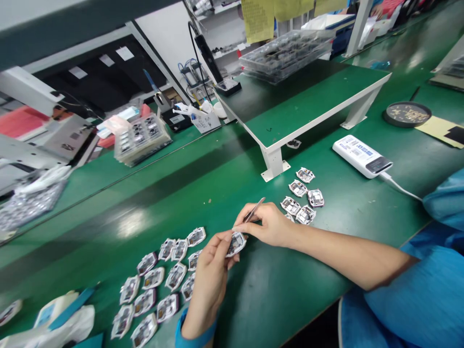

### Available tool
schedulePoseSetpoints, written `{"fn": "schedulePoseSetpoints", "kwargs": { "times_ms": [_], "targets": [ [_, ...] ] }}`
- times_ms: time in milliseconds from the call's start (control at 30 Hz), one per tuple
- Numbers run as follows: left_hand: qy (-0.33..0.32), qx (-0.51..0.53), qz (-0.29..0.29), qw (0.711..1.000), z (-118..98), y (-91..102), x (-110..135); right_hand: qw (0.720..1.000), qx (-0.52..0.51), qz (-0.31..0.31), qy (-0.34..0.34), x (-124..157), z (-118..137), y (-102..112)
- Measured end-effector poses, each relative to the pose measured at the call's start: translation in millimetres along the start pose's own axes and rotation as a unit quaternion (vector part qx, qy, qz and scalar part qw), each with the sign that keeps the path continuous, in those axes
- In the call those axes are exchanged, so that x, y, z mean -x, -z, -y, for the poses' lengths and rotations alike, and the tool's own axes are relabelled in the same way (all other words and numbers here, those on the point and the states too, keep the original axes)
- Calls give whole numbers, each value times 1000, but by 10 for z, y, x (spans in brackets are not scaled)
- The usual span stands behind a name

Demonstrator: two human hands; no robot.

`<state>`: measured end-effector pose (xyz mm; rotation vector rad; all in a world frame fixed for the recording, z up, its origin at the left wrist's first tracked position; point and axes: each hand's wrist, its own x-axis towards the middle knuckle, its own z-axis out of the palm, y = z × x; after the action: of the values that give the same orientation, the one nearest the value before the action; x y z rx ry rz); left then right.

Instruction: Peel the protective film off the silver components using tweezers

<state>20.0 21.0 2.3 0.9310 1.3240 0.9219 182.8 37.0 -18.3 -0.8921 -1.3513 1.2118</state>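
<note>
My left hand grips a small watch-like casing with electronic parts inside, its open side facing up. Between the fingers of my right hand is a pair of metal tweezers, slanting up and away from the casing. The right fingertips touch or nearly touch the casing's upper edge; the tweezers' working end is hidden. Left of my left hand, similar casings lie in loose rows, some partly covered by the hand. Beyond my right hand sits a smaller group of casings.
A green-topped raised shelf on white legs carries clear plastic trays. To the right are a white power bank with a cable and a round dish of tiny parts. Stacked trays stand at the back left.
</note>
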Motion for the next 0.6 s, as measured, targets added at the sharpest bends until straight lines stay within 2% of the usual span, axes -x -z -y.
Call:
{"fn": "schedulePoseSetpoints", "kwargs": {
  "times_ms": [300, 600],
  "targets": [
    [-5, 3, -2, 1000, -3, -5, 14, 993, 91, 4, 82, 9, 4, 12],
    [7, 19, 11, 1000, -1, 33, 4, 998, 51, -22, 28, 9, 3, -16]
  ]
}}
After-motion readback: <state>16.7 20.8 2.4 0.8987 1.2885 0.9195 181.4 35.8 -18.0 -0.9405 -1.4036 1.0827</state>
